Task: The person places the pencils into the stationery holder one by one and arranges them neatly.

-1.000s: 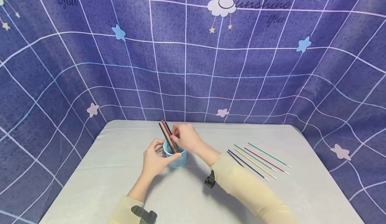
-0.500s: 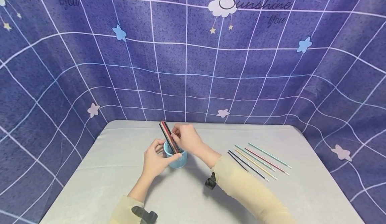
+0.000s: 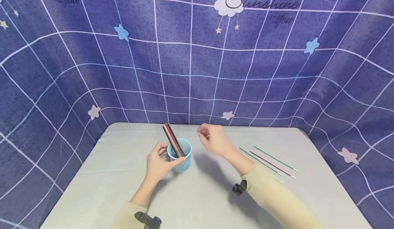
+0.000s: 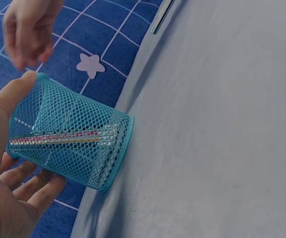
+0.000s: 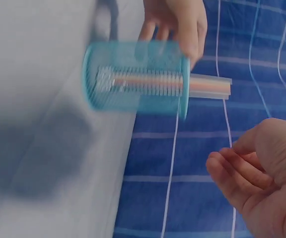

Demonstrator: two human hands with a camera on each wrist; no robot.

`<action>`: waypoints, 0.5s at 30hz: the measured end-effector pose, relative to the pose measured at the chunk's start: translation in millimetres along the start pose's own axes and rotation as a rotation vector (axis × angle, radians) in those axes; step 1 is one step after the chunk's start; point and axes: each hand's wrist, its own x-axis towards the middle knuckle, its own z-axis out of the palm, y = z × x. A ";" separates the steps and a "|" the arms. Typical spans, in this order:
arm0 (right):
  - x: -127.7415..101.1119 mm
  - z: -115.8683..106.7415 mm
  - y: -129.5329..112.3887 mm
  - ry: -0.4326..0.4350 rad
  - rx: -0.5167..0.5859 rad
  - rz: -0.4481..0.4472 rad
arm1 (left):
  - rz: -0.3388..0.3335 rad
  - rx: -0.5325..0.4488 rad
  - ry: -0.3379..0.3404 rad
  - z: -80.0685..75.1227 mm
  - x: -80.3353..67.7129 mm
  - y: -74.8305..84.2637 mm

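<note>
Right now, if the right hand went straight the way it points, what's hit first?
From the right hand, likely the blue mesh pencil cup near its rim, or the pencils leaning in it; depth is unclear, so it might pass above the rim.

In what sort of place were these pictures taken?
Probably an indoor filming corner: a star-printed curtain hangs behind a pale table, with black wrist cameras in view.

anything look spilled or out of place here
Nothing stands out: the cup stands upright in the left hand, the pencils in it lean to one side, and the visible loose pencils lie side by side on the table.
</note>
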 end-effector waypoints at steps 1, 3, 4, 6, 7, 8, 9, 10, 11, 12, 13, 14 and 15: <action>-4.7 -4.1 5.7 0.007 0.000 0.020 | -0.001 0.000 -0.002 0.6 -0.3 -0.1; -14.5 -10.9 17.2 0.014 0.006 0.067 | -0.003 -0.003 -0.004 1.2 -0.4 0.1; -19.6 -14.2 22.4 0.014 0.012 0.094 | -0.002 0.001 -0.005 1.7 -0.4 -0.4; -29.6 -19.7 32.7 0.010 0.011 0.133 | -0.003 0.002 -0.004 1.9 -0.3 -0.6; -34.4 -22.1 37.8 0.010 0.003 0.148 | -0.003 0.003 -0.003 2.0 -0.3 -0.8; -39.3 -24.0 43.2 0.010 -0.008 0.159 | -0.003 0.003 -0.002 2.0 -0.3 -1.0; -44.1 -25.9 48.4 0.011 -0.025 0.168 | -0.004 0.004 -0.002 1.9 -0.6 -1.3; -49.0 -27.4 53.8 0.009 -0.046 0.174 | -0.004 0.005 -0.003 1.8 -0.9 -1.6; -53.9 -28.6 59.6 0.008 -0.067 0.175 | -0.005 0.002 -0.003 1.5 -1.0 -1.4; -58.6 -29.3 65.9 0.006 -0.092 0.179 | -0.006 0.001 -0.004 1.3 -1.0 -1.4; -63.5 -29.9 72.1 0.005 -0.109 0.182 | -0.007 0.002 -0.005 1.0 -1.1 -1.4; -68.4 -30.5 78.0 0.000 -0.129 0.186 | -0.005 0.007 -0.006 0.9 -0.7 -1.7; -73.1 -31.2 83.5 -0.005 -0.147 0.192 | -0.001 0.011 -0.008 0.5 -0.2 -1.6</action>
